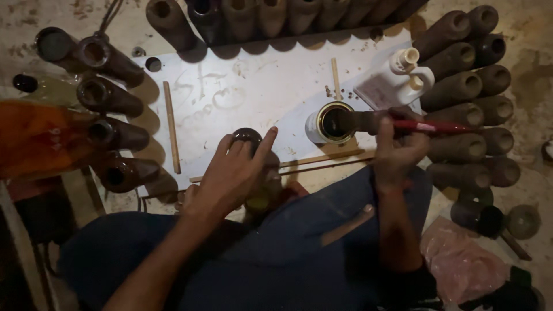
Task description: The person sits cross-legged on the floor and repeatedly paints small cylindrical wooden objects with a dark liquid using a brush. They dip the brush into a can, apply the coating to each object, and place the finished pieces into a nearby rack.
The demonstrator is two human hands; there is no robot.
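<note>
My left hand grips a dark brown cylindrical piece from above, fingers wrapped over its round open top, holding it against my lap. My right hand holds a red-handled paintbrush whose dark bristles reach into an open round tin of dark liquid. The tin stands on a pale flat board in front of me.
Many brown hollow cylinders ring the board: left, top and right. A white plastic jug lies by the tin. Thin wooden sticks lie on the board. A pink bag sits at bottom right.
</note>
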